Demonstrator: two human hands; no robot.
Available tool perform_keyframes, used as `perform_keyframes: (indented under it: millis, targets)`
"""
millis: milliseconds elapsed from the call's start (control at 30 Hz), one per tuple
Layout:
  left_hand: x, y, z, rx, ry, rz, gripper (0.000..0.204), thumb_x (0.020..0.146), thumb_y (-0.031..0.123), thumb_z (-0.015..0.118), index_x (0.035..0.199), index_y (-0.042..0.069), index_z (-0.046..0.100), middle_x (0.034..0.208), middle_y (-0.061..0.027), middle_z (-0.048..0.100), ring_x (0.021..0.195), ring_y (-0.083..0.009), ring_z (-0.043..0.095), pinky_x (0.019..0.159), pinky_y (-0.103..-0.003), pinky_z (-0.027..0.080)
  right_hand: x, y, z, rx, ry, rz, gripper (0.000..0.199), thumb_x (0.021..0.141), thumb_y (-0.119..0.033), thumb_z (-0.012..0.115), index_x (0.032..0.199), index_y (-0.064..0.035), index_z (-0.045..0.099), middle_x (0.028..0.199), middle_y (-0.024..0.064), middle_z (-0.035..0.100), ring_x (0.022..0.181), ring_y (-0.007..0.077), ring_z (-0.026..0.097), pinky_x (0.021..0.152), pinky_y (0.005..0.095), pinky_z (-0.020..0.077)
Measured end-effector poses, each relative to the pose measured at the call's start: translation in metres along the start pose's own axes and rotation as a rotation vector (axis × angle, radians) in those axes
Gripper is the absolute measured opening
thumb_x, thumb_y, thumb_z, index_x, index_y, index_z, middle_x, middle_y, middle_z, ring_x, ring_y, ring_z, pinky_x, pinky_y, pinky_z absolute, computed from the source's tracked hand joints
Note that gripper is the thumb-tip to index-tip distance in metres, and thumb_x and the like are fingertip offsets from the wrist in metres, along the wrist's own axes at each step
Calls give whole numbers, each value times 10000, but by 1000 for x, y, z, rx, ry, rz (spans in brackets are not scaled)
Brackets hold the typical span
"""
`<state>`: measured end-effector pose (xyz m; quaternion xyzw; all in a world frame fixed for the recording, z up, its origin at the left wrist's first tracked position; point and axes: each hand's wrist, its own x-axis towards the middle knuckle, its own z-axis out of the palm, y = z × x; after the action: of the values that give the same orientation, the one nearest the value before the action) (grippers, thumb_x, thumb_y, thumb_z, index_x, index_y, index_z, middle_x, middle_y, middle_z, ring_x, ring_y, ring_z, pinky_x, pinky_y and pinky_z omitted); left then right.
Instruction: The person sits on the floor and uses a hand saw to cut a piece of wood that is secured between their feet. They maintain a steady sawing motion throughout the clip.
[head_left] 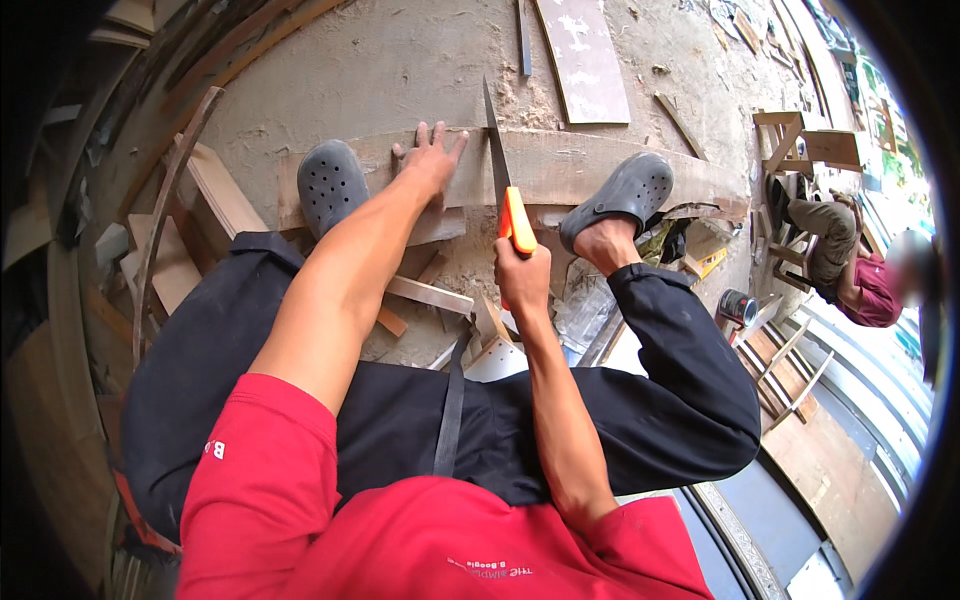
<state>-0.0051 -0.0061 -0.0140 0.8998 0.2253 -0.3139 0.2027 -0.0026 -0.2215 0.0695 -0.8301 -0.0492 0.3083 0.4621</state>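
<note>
A long, slightly curved wooden plank [560,165] lies crosswise in front of me, under both of my feet in grey clogs [335,188]. My left hand [430,168] is open on the plank, its fingers spread and pointing away from me. The orange handle of a hand saw [517,220] is gripped in my right hand [523,275]. The saw's narrow blade crosses the plank just right of my left hand, with its tip past the far edge. Whether the teeth are sunk into the wood I cannot tell.
Wood offcuts [430,295] lie between my legs. Beyond the plank are a pale board [588,70] and sawdust. A paint can [738,306] stands at the right, and another person [850,250] sits farther off. Boards [215,190] are stacked at the left.
</note>
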Motion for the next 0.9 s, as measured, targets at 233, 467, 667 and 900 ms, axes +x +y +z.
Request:
perform_keyframes:
  millis: [233,467,667,900]
  targets:
    - [-5,-4,0,-55,-36,-51,1298,586,157,926,1571,315,96,1642,-158,32,1492,-438,61,1092,-742,220,-87,-8,-36,-139,-70,-72,212,816,-123,641,702,50,598,619,229,585,563,315,624,552,416,440]
    - [-8,-6,-5,2,-43,-29,1429,482,288,979,1574,286,58,1631,-189,50,1479,-465,81,1071,-736,281,-76,6,-40,-133,-63,-111,183,824,-123,638,752,45,622,647,220,594,605,321,631,584,426,458]
    - [0,1,-2,11,-24,1,1438,467,284,983,1573,286,64,1630,-192,55,1479,-466,85,1070,-736,282,-10,-6,-15,-181,-10,-59,291,841,-196,648,683,41,589,594,200,559,583,349,597,568,433,437]
    - [-2,-8,4,16,-14,-36,1409,491,259,976,1572,296,74,1632,-181,54,1481,-462,78,1070,-745,267,-103,-18,-49,-60,-35,-139,165,828,-115,626,810,48,642,684,196,645,625,337,641,622,415,478]
